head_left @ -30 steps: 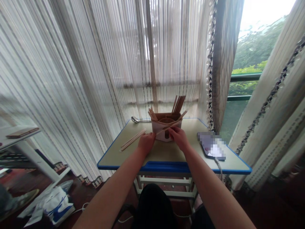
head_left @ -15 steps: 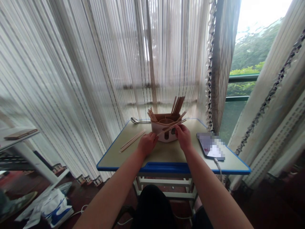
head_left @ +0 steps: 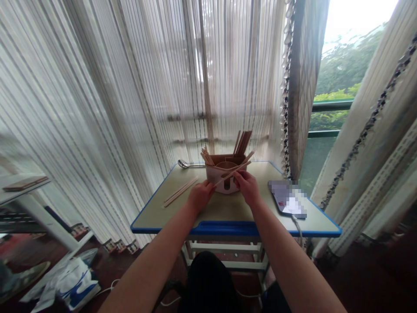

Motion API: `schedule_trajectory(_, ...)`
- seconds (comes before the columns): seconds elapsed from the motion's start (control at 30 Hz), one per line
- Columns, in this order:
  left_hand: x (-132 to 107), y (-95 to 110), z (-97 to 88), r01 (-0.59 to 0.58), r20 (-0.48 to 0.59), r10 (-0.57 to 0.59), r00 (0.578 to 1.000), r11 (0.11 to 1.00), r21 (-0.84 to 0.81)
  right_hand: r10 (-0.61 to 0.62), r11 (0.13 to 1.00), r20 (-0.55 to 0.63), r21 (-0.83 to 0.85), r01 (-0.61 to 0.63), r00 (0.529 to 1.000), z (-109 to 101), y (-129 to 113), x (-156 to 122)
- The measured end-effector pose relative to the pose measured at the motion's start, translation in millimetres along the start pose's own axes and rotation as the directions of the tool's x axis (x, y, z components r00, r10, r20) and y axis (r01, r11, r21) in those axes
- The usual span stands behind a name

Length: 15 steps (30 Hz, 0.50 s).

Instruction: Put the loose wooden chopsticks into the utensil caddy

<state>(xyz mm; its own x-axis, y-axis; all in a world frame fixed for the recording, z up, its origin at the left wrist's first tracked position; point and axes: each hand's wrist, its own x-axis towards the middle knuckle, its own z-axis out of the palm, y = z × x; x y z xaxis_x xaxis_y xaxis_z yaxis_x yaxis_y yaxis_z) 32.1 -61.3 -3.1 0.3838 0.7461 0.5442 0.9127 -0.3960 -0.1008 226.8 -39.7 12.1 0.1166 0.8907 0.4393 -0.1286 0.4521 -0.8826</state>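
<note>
Held slantwise between my two hands are pale wooden chopsticks [head_left: 243, 166], their upper ends pointing to the right and away. My left hand [head_left: 200, 194] is closed round their lower ends. The fingers of my right hand [head_left: 246, 184] pinch them farther up. Right behind the hands stands a white utensil holder [head_left: 215, 176] with a brown rim and dark slots in its front. It contains pale chopsticks [head_left: 206, 156] on the left and darker brown ones [head_left: 243, 143] at the back right. Several loose chopsticks [head_left: 180, 191] lie to the left of my left hand.
A metal slotted spoon [head_left: 183, 164] lies at the table's back left. On the right rests a phone [head_left: 286, 198] with a white cable [head_left: 297, 224]. The table [head_left: 153, 215] has a blue edge. Striped curtains [head_left: 146, 87] hang behind it. A plastic bag [head_left: 73, 282] is on the floor.
My right hand has slid a little left and down along the chopsticks, closer to my left hand. The left hand keeps its hold.
</note>
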Motion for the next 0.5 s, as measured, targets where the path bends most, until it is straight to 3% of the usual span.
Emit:
schedule_trajectory(0.2,0,1,-1.1,-0.013,0.004,0.013,1.000,1.000,-0.017,-0.001,1.000,-0.013,-0.019,0.001,1.000,0,0,1)
schedule_trajectory(0.37,-1,6,-8.0,0.012,0.037,-0.010,0.999,0.998,-0.055,-0.100,0.986,-0.069,-0.140,0.090,0.993,-2,-4,-1)
schedule_trajectory(0.43,-1,7,-10.8,0.045,0.048,-0.042,0.998,0.996,-0.073,-0.201,0.960,-0.148,-0.225,0.165,0.968,-5,-10,-3)
schedule_trajectory(0.5,-1,8,-12.3,0.090,0.047,-0.087,0.995,0.993,-0.076,-0.321,0.922,-0.298,-0.313,0.226,0.899,-11,-15,-5)
